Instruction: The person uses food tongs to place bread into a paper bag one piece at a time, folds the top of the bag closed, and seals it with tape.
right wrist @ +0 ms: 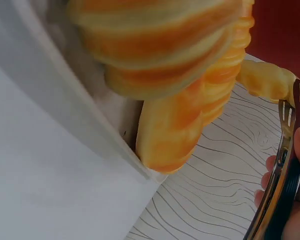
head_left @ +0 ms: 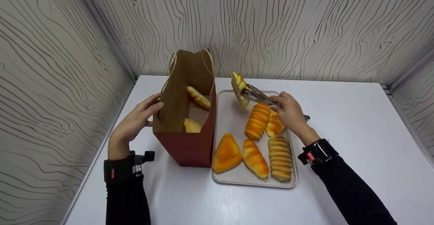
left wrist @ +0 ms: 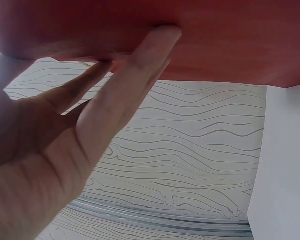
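My left hand (head_left: 139, 116) rests against the outer left side of a red paper bag (head_left: 190, 150), which stands upright with its mouth open. The left wrist view shows the thumb fairly straight on the red wall. Two pale bread pieces lie inside the bag: a long one (head_left: 198, 97) and a partly hidden one (head_left: 192, 126). In my right hand (head_left: 288, 111) are metal tongs (head_left: 259, 95), their ends closed on a yellow ridged bread (head_left: 239, 89). This bread is tilted up above the far left part of a tray (head_left: 252, 183); its end also shows in the right wrist view.
On the tray lie a triangular bread (head_left: 227, 153), a long roll (head_left: 255, 158), a pale ridged loaf (head_left: 280, 158), an orange ridged loaf (head_left: 257, 120) and another bread (head_left: 274, 123) partly under my right hand. The bag stands against the tray's left edge. Patterned walls (head_left: 257, 28) border the white table (head_left: 349, 133).
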`<state>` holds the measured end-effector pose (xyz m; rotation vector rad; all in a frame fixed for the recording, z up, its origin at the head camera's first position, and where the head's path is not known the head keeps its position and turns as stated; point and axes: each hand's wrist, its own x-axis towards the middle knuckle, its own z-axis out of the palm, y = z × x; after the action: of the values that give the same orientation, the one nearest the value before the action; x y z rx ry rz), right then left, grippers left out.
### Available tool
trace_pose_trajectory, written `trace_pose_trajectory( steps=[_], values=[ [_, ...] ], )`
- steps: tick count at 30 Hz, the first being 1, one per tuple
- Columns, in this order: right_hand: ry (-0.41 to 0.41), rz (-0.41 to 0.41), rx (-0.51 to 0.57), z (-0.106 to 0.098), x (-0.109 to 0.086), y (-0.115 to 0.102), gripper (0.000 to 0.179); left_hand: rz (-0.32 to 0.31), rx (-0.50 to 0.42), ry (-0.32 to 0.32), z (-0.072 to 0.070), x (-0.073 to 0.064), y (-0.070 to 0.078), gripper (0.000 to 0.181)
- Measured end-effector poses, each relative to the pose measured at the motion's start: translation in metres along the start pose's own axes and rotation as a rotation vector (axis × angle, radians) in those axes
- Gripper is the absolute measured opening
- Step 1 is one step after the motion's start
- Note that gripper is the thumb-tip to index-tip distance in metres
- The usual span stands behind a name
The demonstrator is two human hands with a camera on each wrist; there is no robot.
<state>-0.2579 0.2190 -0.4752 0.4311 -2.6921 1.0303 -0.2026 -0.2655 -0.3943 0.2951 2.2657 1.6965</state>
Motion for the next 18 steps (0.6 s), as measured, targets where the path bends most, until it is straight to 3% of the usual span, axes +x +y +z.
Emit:
trace_pose_trajectory(
  steps=[6,18],
  values=[
    [0.047,0.054,0.158,-0.009,0.005,-0.002,0.028,-0.005,0.001,0.005,0.000,0.001,0.000,0.071],
    [0.126,0.078,0.270,-0.024,0.017,-0.010,0.027,0.001,-0.013,-0.007,-0.001,0.000,0.000,0.069]
  ],
)
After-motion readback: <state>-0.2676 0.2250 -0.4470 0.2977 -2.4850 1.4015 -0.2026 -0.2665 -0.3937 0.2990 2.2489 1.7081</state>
